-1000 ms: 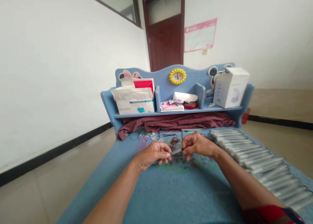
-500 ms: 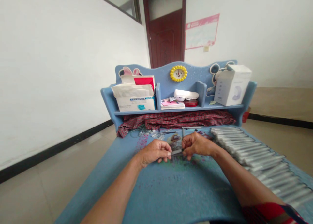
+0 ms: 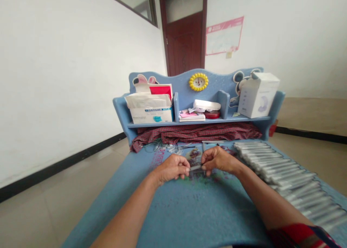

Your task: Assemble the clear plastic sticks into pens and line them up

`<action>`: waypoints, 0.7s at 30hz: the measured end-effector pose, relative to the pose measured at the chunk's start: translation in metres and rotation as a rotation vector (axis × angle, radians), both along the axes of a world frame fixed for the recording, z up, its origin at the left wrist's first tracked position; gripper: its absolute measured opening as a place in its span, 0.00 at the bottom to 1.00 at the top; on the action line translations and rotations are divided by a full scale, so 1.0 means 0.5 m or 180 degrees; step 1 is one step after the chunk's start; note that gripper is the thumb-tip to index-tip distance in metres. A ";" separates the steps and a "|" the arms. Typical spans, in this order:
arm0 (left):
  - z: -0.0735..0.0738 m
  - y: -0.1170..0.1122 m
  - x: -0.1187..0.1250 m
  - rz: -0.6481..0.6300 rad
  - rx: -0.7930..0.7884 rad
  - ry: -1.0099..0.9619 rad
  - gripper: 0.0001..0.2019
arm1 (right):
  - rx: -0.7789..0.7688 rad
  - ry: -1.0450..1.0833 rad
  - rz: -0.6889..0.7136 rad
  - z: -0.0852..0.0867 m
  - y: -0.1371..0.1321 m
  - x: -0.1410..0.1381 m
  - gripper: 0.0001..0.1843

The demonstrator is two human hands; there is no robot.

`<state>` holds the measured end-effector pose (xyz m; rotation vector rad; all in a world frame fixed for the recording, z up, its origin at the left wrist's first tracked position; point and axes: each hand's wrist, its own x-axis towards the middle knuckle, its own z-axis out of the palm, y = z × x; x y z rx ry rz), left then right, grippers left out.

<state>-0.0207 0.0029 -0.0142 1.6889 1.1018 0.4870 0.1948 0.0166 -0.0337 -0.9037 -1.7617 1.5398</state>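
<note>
Pinching a slim grey stick [image 3: 195, 168] between them, the left hand [image 3: 172, 168] and right hand [image 3: 217, 160] cover its ends with their fingertips, above the middle of the blue table [image 3: 189, 215]. Small clear pieces [image 3: 175, 150] near the back edge blur together. Pale tubes [image 3: 282, 172] along the right edge are cut off by the frame.

In front of me, a blue desk [image 3: 173, 219] rises to a shelved hutch [image 3: 176, 85] at twelve o'clock — behind it, a reddish-brown panelled door [image 3: 184, 42] under a glass transom [image 3: 184, 5]. Around my ten, a white wall [image 3: 67, 78] meets black baseboard [image 3: 62, 165] and beige floor tiles [image 3: 35, 212]; a framed window [image 3: 130, 1] sits at eleven, a pink-bordered poster [image 3: 224, 37] at one.
</note>
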 end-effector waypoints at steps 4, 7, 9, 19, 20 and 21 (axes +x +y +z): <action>0.001 0.000 -0.003 0.0025 -0.0066 -0.0155 0.09 | -0.0054 0.0202 -0.0084 0.003 -0.002 0.001 0.14; 0.004 -0.002 -0.004 0.0051 -0.0122 -0.0246 0.10 | -0.0027 0.0336 -0.0159 0.002 -0.003 -0.001 0.14; 0.005 -0.002 -0.004 0.0053 -0.0136 -0.0236 0.11 | -0.0017 0.0344 -0.0178 0.000 -0.003 -0.004 0.14; 0.013 0.000 -0.005 0.0120 -0.0060 -0.0069 0.11 | -0.0147 0.0389 -0.0118 -0.012 0.008 -0.019 0.16; 0.014 0.000 -0.005 0.0128 -0.0057 -0.0092 0.11 | -0.0105 0.0358 -0.0142 -0.012 0.009 -0.018 0.16; 0.014 0.000 -0.006 0.0139 -0.0045 -0.0097 0.11 | -0.0059 0.0305 -0.0153 -0.013 0.010 -0.018 0.17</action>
